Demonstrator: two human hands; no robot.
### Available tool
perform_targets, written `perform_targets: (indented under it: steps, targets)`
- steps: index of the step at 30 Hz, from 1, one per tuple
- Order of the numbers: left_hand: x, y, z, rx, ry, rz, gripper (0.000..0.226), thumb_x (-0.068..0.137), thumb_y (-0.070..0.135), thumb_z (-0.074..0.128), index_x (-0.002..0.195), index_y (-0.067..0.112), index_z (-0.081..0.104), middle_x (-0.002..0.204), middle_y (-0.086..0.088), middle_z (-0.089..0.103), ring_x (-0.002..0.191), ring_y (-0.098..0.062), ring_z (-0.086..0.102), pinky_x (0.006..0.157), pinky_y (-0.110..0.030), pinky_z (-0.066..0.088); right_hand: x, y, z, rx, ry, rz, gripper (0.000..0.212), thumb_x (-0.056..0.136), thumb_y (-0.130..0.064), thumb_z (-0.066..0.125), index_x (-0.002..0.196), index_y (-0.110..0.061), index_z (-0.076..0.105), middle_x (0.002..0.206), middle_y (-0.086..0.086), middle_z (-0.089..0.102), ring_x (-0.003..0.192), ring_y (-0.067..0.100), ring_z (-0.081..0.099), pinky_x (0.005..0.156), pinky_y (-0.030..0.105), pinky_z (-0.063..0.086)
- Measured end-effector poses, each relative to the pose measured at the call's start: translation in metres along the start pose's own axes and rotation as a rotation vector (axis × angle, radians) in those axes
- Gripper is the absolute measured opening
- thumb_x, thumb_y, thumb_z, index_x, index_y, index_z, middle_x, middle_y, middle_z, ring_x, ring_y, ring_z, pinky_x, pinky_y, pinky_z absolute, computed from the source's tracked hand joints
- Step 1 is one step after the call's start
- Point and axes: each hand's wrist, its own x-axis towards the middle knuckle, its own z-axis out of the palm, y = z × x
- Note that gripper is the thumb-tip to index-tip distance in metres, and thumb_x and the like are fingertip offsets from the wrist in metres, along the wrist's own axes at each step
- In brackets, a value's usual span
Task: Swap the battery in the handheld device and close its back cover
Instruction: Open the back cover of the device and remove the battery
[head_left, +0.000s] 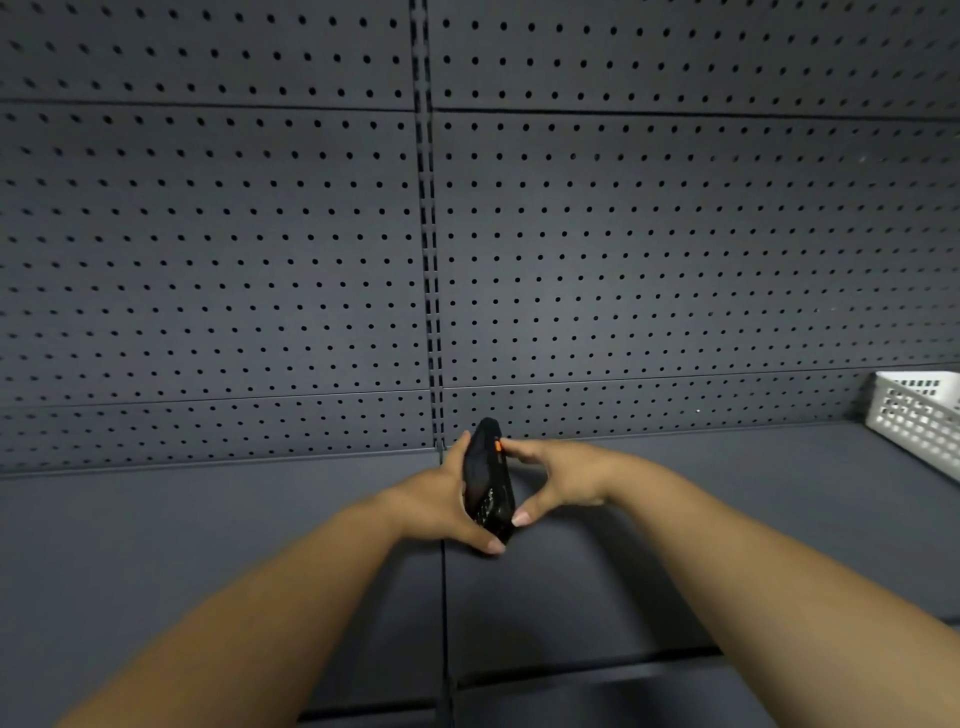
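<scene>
The handheld device (488, 478) is black, with a small orange tab on its right edge, and it is held edge-on to me above the dark shelf (208, 545), just in front of the seam where the pegboard wall (208, 260) meets that shelf. My left hand (436, 501) is wrapped around the device's left side, thumb under its near end. My right hand (558, 475) pinches it from the other side — fingertips at the orange tab near the device's far end, thumb against its near end. Both hands are closed on the device, neither spread wide.

From this angle I cannot tell whether the back cover is on or off, and I see no loose battery anywhere around the device. The only other thing is a white basket (919, 421) well to the right of the device, its contents hidden from me. My judgement is that I am at the cover step: either starting to unlatch it or pressing it home — the frame does not settle which.

The next move calls for a firm left-hand hold while the right fingers work that edge, and for tilting the device's back toward me so I can see the latch.
</scene>
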Motion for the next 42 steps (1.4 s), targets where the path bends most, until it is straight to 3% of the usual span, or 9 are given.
perform_targets:
  steps: [5, 9, 14, 19, 30, 34, 37, 40, 42]
  targets:
    - [-0.004, -0.005, -0.005, -0.057, -0.023, 0.025, 0.139, 0.066, 0.02, 0.085, 0.146, 0.019, -0.029, 0.149, -0.006, 0.042, 0.139, -0.017, 0.038, 0.113, -0.025, 0.03, 0.011, -0.009, 0.008, 0.055, -0.018, -0.005, 0.104, 0.07, -0.022, 0.082, 0.151, -0.025, 0.018, 0.157, 0.001, 0.028, 0.145, 0.014, 0.025, 0.12, 0.032, 0.021]
    - [-0.003, -0.014, -0.006, -0.14, -0.038, 0.031, 0.143, 0.063, 0.016, 0.086, 0.143, 0.025, -0.032, 0.152, -0.009, 0.038, 0.139, -0.017, 0.038, 0.117, -0.036, 0.03, 0.013, -0.007, 0.012, 0.14, -0.071, 0.004, 0.096, 0.075, -0.011, 0.078, 0.151, -0.013, 0.02, 0.157, 0.0, 0.025, 0.145, 0.013, 0.023, 0.121, 0.029, 0.016]
    - [-0.005, -0.009, -0.002, -0.251, -0.047, 0.024, 0.136, 0.069, 0.002, 0.081, 0.144, 0.025, -0.031, 0.152, -0.013, 0.036, 0.137, -0.02, 0.042, 0.115, -0.034, 0.033, 0.012, -0.003, 0.017, 0.25, -0.147, 0.059, 0.1, 0.077, -0.004, 0.075, 0.152, -0.013, 0.01, 0.159, 0.006, 0.018, 0.147, 0.017, 0.019, 0.122, 0.036, 0.015]
    - [-0.009, 0.0, 0.005, -0.099, -0.027, 0.036, 0.134, 0.071, 0.017, 0.081, 0.145, 0.02, -0.03, 0.149, -0.004, 0.041, 0.135, -0.017, 0.041, 0.1, -0.018, 0.033, 0.012, -0.01, 0.017, 0.293, -0.159, 0.035, 0.097, 0.081, 0.003, 0.068, 0.153, -0.015, 0.005, 0.159, 0.007, 0.017, 0.147, 0.015, 0.016, 0.121, 0.033, 0.016]
    - [-0.004, -0.005, 0.018, -0.098, -0.003, 0.049, 0.135, 0.07, 0.024, 0.082, 0.143, 0.022, -0.032, 0.153, -0.005, 0.034, 0.139, -0.02, 0.036, 0.105, -0.022, 0.03, -0.001, 0.007, 0.013, 0.3, -0.186, 0.112, 0.083, 0.079, -0.012, 0.074, 0.148, -0.009, 0.027, 0.156, 0.005, 0.028, 0.146, 0.018, 0.023, 0.122, 0.038, 0.016]
    - [-0.005, -0.006, 0.016, -0.059, -0.008, 0.051, 0.133, 0.072, 0.026, 0.08, 0.144, 0.02, -0.031, 0.154, -0.005, 0.034, 0.139, -0.018, 0.036, 0.104, -0.019, 0.03, -0.004, 0.004, 0.017, 0.349, -0.156, 0.131, 0.079, 0.083, 0.0, 0.067, 0.149, -0.007, 0.022, 0.155, 0.01, 0.028, 0.145, 0.02, 0.024, 0.12, 0.032, 0.018]
    - [-0.006, -0.007, 0.017, -0.024, 0.0, 0.058, 0.131, 0.073, 0.025, 0.08, 0.145, 0.015, -0.029, 0.158, -0.007, 0.022, 0.143, -0.018, 0.028, 0.104, -0.016, 0.025, -0.005, 0.003, 0.017, 0.36, -0.141, 0.131, 0.078, 0.083, 0.003, 0.066, 0.148, -0.005, 0.023, 0.155, 0.01, 0.03, 0.145, 0.02, 0.025, 0.118, 0.029, 0.019]
    - [-0.006, -0.008, 0.019, 0.055, 0.024, 0.059, 0.128, 0.071, 0.031, 0.08, 0.148, 0.016, -0.021, 0.161, -0.011, -0.007, 0.148, -0.022, 0.012, 0.118, -0.027, 0.019, -0.006, 0.001, 0.018, 0.366, -0.12, 0.146, 0.082, 0.081, 0.007, 0.067, 0.148, -0.003, 0.021, 0.155, 0.009, 0.03, 0.144, 0.019, 0.028, 0.117, 0.03, 0.022]
    - [-0.006, -0.008, 0.019, 0.084, 0.026, 0.053, 0.123, 0.071, 0.035, 0.08, 0.15, 0.017, -0.013, 0.161, -0.01, -0.01, 0.147, -0.022, 0.016, 0.117, -0.028, 0.02, -0.005, 0.0, 0.019, 0.356, -0.114, 0.153, 0.086, 0.079, 0.009, 0.068, 0.149, -0.002, 0.019, 0.155, 0.009, 0.029, 0.144, 0.019, 0.028, 0.118, 0.031, 0.024]
